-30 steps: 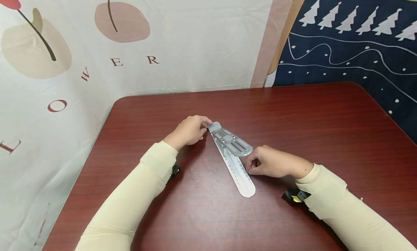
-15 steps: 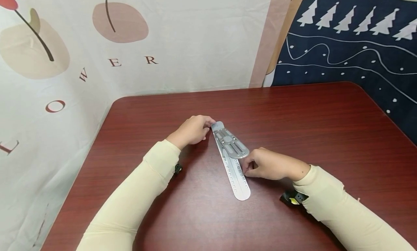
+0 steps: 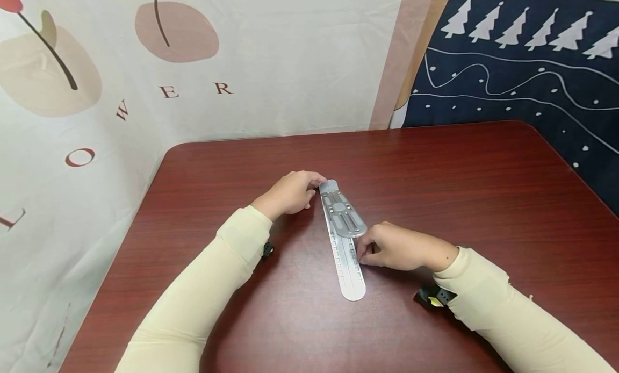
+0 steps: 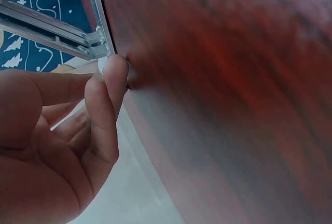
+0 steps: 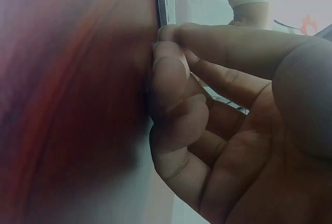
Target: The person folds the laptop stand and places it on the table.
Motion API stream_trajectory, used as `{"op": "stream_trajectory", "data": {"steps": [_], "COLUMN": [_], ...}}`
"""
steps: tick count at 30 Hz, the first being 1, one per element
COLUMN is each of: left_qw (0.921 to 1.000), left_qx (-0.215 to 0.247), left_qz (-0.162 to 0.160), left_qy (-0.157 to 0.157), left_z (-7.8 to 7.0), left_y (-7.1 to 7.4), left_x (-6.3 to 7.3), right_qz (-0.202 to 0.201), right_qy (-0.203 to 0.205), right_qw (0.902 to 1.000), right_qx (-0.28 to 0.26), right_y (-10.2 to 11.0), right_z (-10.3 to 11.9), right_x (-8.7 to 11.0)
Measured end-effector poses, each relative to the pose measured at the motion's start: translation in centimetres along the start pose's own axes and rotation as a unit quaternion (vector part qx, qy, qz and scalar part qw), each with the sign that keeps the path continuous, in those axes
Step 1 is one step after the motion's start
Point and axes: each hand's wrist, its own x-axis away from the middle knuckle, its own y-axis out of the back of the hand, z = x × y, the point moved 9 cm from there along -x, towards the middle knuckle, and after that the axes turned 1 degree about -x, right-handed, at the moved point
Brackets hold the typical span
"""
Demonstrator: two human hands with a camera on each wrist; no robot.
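Pointing straighter toward me than before, the silver slotted stand (image 3: 344, 228) lies on the counter (image 3: 450, 179); my right hand (image 3: 394, 246), fingers curled, pinches its edge, my left hand (image 3: 292, 192) touches its far end, grip unclear

Long strip (image 3: 349, 273): metal by its look, silvery, smooth and bright along the middle, with rows of small notches cut along the sides. Upper plate (image 3: 342, 212): grey metal, satin to glossy, with ridges and slots; rim shiny, catching the light. Worktop (image 3: 435, 174): wood-grain surface, dark red-brown, smooth, with a soft sheen and hazy reflections; solid wood or laminate cannot be told. Pale hanging (image 3: 300, 56): cloth, matt, lightly creased, with printed motifs and lettering. Navy hanging (image 3: 522, 72): apparently cloth, matt, printed in white. Sleeves (image 3: 179, 292): cream cloth, matt, fine-textured, softly creased. Wrist device (image 3: 442, 294): black, apparently hard plastic.
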Motion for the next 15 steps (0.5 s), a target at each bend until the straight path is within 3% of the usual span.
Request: {"op": "stream_trajectory", "data": {"steps": [15], "left_qw": [0.9999], "left_qx": [-0.006], "left_qz": [0.012], "left_qy": [-0.004], "left_z": [-0.70], "left_y": [-0.38], "left_x": [-0.24], "right_qz": [0.002], "right_qy": [0.001], "right_qw": [1.0000], "right_qx": [0.005], "right_y": [-0.37], "right_z": [0.42], "right_x": [-0.12]}}
